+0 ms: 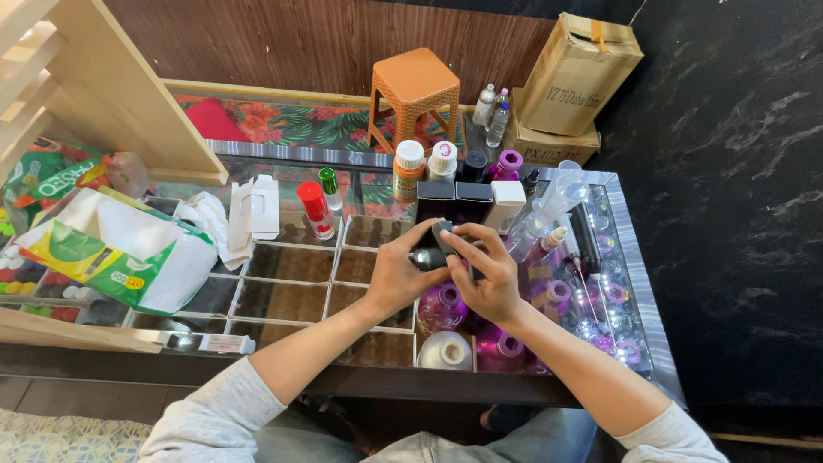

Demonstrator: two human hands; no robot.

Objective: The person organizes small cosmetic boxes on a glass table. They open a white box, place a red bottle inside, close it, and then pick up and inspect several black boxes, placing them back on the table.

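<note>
Left hand (396, 276): pinching small dark box (442, 237) at 1 o'clock.
Right hand (490, 279): clasping box's right side, at 11 o'clock.
Box axis: tilted upright.

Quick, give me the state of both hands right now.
Left hand: closed on a small dark rectangular box.
Right hand: closed on the same box, fingers on its top and right side.

Glass counter (634, 283); bottles (410, 169), dark boxes (453, 199), white carton (255, 210), plastic bags (111, 249) on top.
</note>
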